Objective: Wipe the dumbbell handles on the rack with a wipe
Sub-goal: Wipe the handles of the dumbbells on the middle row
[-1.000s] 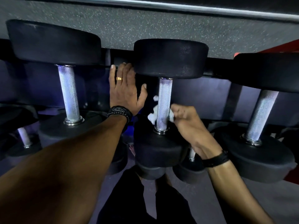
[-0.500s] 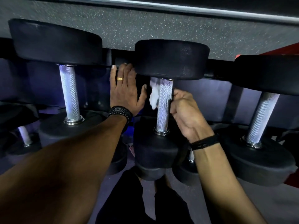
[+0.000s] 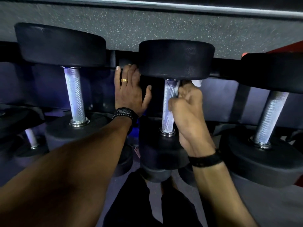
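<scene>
Three black dumbbells lie on the dark rack, each with a knurled silver handle. My right hand grips a white wipe against the right side of the middle dumbbell handle, near its far end just under the far weight head. Only small bits of the wipe show above and beside my fingers. My left hand rests flat with straight fingers on the rack between the left handle and the middle one, fingertips beside the far head.
A third handle sits at the right. Smaller dumbbells lie on a lower tier at the left. Speckled grey flooring lies beyond the rack. My dark-trousered legs stand below the middle dumbbell.
My right hand slid the wipe up the middle handle from near its lower collar to its far end and shifted to the handle's right side. My left hand stayed put.
</scene>
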Demonstrator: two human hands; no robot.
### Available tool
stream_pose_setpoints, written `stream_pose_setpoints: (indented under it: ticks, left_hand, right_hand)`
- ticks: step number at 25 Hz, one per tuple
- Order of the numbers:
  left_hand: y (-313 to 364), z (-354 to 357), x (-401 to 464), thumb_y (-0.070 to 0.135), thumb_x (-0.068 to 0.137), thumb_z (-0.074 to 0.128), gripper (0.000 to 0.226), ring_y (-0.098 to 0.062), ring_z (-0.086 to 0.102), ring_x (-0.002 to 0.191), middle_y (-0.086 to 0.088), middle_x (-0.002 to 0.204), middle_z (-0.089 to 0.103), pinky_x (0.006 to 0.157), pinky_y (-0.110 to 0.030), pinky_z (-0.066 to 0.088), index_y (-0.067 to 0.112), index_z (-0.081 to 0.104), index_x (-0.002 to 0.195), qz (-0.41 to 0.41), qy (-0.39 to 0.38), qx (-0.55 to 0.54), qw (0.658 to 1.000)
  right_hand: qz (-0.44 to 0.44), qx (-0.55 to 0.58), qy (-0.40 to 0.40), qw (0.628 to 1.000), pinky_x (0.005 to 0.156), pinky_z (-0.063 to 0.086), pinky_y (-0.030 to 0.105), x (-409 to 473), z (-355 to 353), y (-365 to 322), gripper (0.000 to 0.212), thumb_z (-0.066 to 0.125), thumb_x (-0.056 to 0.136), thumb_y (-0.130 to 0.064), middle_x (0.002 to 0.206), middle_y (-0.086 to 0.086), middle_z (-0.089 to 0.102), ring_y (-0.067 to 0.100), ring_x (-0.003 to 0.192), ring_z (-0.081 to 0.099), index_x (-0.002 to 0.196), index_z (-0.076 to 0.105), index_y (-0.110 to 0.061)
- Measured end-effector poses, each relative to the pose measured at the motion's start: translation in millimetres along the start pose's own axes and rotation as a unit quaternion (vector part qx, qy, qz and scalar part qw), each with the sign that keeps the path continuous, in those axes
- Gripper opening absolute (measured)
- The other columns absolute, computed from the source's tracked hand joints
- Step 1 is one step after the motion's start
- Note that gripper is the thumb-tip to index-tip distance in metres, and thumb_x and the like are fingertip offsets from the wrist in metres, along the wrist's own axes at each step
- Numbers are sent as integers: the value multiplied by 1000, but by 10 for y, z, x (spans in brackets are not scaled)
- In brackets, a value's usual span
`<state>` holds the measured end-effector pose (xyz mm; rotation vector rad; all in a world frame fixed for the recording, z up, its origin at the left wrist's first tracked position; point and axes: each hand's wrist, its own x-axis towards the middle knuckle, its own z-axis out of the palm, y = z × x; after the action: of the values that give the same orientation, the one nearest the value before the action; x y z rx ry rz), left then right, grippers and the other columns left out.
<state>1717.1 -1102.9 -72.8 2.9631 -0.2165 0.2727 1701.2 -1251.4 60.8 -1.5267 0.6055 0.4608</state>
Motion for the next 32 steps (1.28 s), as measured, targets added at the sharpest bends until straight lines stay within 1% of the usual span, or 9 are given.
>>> stream_pose_setpoints:
  ticks: [2,7,10,14,17,23,27,29,32]
  left_hand:
    - [-4,-6,2,36,91,48,58,-35,31,132,-29,132,53,118,-54,19,-7,39,130,1,-4,4,1000]
    - [-9,3,4,37,92,48,58,-35,31,132,-29,133,53,118,-53,18,-5,36,131,0,3,4,1000]
    - [-2,-5,-4,35,91,47,61,-36,33,132,-30,132,53,117,-56,20,-11,42,130,-3,-5,3,1000]
    - [3,-12,7,36,93,44,57,-37,34,132,-30,132,53,117,-57,21,-4,35,132,8,-3,-5,1000]
    - [-14,14,8,37,92,47,57,-36,34,132,-29,133,53,118,-53,16,-4,37,130,4,4,-18,1000]
    - [12,-4,-4,38,92,43,61,-39,37,133,-30,132,53,117,-56,19,-12,43,129,1,1,-10,1000]
    - [-3,1,-6,36,93,44,55,-38,35,132,-30,131,53,116,-57,22,-4,36,130,15,10,-18,1000]
    - [-20,13,-13,36,92,49,57,-37,34,132,-30,132,53,116,-57,21,-4,37,130,19,9,-16,1000]
    - [-63,28,-12,44,94,45,64,-35,33,135,-26,136,51,119,-53,15,-7,43,133,7,-16,-17,1000]
  right_hand:
    - [12,13,14,1000,63,39,26,95,-8,-24,34,43,63,7,85,21,67,14,74,48,90,63,3]
    - [-40,-34,4,999,81,50,16,-195,-22,-8,48,55,71,-1,97,-17,69,-6,90,62,113,61,-22]
    - [65,57,-38,996,71,53,20,192,-39,107,42,63,63,5,91,0,74,7,81,69,104,59,-3]
    - [93,97,6,991,93,54,38,275,-35,77,67,82,57,-12,113,23,67,32,106,67,116,57,9]
    - [-39,61,68,995,88,56,31,24,121,124,42,82,69,-12,106,12,72,23,100,69,105,63,-1]
    - [112,135,-106,979,56,43,23,564,73,29,15,77,75,2,61,2,58,9,48,47,76,63,-5]
    - [11,-29,101,994,64,59,42,488,187,197,30,83,66,-27,65,7,68,15,57,62,71,65,-4]
    - [-24,-267,245,932,72,55,39,360,152,253,53,75,60,-63,69,0,71,18,69,65,76,70,-13]
    - [-125,-270,339,892,82,53,41,199,145,280,55,68,64,-69,61,-8,65,15,66,63,79,71,-16]
